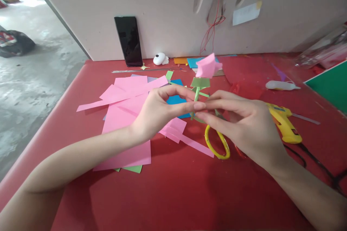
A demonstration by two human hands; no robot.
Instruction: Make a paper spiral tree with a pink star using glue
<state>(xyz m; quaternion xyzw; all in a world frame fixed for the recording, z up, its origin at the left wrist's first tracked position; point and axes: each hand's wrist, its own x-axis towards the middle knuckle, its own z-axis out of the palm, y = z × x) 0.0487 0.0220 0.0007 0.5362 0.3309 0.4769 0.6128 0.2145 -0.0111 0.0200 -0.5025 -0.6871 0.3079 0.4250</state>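
Two hands pinch a paper flower [208, 65] just above a smooth red desk [173, 195].

From the left, a glossy black phone [128, 41] leans against the pale wall, and flat, matte pink paper sheets [127, 115] and strips lie fanned on the desk. The left hand [159, 110] closes thumb and forefinger on the flower's thin green stem [196, 95]. The folded pink bloom stands upright over a square green collar. The right hand [244, 122] grips the same stem from the other side, above yellow-handled scissors [217, 144]. Further right lie a yellow plastic glue gun [284, 122] and a white bottle [282, 85].
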